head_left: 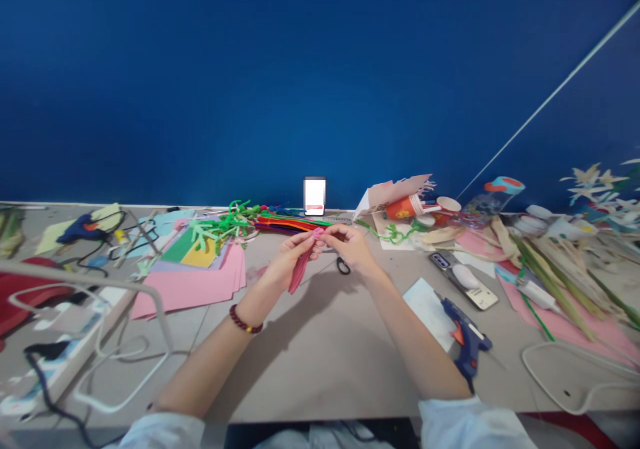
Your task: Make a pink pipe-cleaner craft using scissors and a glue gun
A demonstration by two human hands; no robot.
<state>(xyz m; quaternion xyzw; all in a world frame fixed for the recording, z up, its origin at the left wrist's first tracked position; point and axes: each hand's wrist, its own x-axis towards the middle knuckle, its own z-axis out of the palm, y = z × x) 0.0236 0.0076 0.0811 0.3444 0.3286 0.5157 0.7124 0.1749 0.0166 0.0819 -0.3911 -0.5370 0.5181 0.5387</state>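
Okay so both hands are pinched in close on a gathered strip of pink paper [299, 270]. The left hand [290, 259] has it gripped with the tail hanging down past the palm, while the right hand [350, 249] has its fingertips [331, 234] on the bunched top. Black-handled scissors [343, 266] lie on the table just below. Further out, there are green pipe cleaners [220, 228] on the left, a stack of pink card [190, 292] in front of them, and a blue glue gun [465, 332] off to the right.
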